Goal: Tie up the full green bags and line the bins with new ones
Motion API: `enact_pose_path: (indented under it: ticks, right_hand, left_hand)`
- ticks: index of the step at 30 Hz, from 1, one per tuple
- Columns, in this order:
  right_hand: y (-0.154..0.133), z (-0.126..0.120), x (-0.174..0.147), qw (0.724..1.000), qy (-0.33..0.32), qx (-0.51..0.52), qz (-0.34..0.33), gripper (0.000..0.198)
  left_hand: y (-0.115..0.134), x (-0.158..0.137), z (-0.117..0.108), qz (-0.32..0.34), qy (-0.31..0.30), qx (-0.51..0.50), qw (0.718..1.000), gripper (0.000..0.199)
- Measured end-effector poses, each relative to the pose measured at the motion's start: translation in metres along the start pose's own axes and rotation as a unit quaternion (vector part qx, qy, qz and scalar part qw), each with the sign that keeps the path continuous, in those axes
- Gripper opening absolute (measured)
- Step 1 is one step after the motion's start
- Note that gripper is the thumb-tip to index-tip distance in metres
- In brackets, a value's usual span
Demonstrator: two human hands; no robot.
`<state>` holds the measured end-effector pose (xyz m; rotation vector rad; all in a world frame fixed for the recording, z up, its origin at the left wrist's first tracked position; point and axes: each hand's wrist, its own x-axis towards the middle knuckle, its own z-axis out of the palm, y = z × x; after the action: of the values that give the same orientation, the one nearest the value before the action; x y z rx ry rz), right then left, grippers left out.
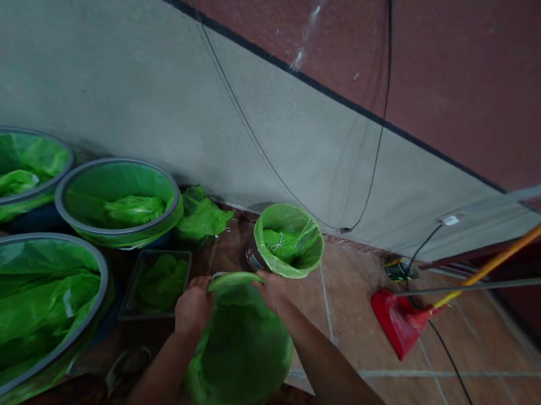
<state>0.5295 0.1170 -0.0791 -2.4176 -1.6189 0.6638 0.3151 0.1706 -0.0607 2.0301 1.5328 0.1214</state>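
Observation:
Both hands grip the far rim of a green bag (239, 339), whose wide round mouth faces up toward me. It seems to line a bucket, but the outside is covered and I cannot make out a bucket wall. My left hand (193, 305) is closed on the rim's left side, and my right hand (273, 290) is closed on its right side. Just beyond the right hand stands a small dark bin (254, 258) with a pale green liner (307, 251) folded over its rim. Inside that bin lies a bunched green bag (278, 240) with a white tie.
Large tubs with grey rims (106, 284) and green liners stand at left, bunched bags inside. Nearby are a shallow tray (129, 304) with green material and a loose green bag (205, 217). At right are a red dustpan-like tool (398, 322), a small can (400, 270) and cables (449, 345).

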Motion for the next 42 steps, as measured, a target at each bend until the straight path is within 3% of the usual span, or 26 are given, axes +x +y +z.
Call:
enact_pose_path:
  ticks: [4, 7, 10, 12, 15, 20, 25, 28, 32, 35, 37, 42]
  right_hand:
    - [0.013, 0.008, -0.043, 0.985, 0.061, -0.001, 0.16, 0.024]
    - [0.02, 0.013, -0.081, 0.978, 0.035, 0.022, 0.206, 0.036]
    - [0.015, 0.007, -0.101, 0.971, 0.033, -0.009, 0.236, 0.059]
    - [0.007, -0.003, -0.097, 0.974, 0.083, -0.007, 0.21, 0.056]
    - [-0.009, -0.015, -0.07, 0.983, 0.141, 0.059, 0.105, 0.042]
    - [-0.015, -0.01, -0.027, 0.991, 0.074, 0.116, 0.002, 0.033]
    - [0.006, 0.007, -0.027, 0.992, 0.009, 0.12, -0.039, 0.033]
    - [0.013, 0.009, -0.031, 0.993, -0.007, 0.113, -0.043, 0.033]
    - [0.011, 0.002, -0.033, 0.995, -0.012, 0.095, -0.027, 0.039]
    - [0.005, -0.009, -0.034, 0.991, 0.032, 0.125, -0.046, 0.047]
    - [-0.001, -0.013, -0.031, 0.987, 0.054, 0.132, -0.072, 0.042]
    - [-0.011, -0.002, -0.014, 0.993, 0.002, 0.067, -0.101, 0.029]
  left_hand:
    - [-0.006, 0.009, -0.007, 0.009, -0.025, -0.02, 0.999, 0.059]
    - [-0.01, 0.017, -0.015, 0.0, -0.086, -0.038, 0.996, 0.058]
    - [-0.009, 0.024, -0.021, 0.0, -0.089, -0.071, 0.993, 0.055]
    - [-0.005, 0.027, -0.022, 0.011, -0.087, -0.087, 0.992, 0.049]
    - [0.003, 0.026, -0.019, 0.014, -0.087, -0.086, 0.992, 0.039]
    - [0.0, 0.017, -0.007, 0.034, -0.009, -0.101, 0.994, 0.032]
    - [-0.02, 0.005, -0.004, 0.15, 0.044, -0.098, 0.983, 0.033]
    - [-0.026, -0.003, -0.007, 0.187, 0.021, -0.053, 0.981, 0.032]
    - [-0.017, -0.006, -0.018, 0.143, -0.012, 0.048, 0.988, 0.026]
    - [0.002, -0.001, -0.025, 0.131, 0.028, 0.044, 0.99, 0.024]
    - [0.017, 0.005, -0.025, 0.153, 0.041, 0.021, 0.987, 0.029]
    - [0.035, 0.02, -0.007, 0.165, -0.071, 0.054, 0.982, 0.029]
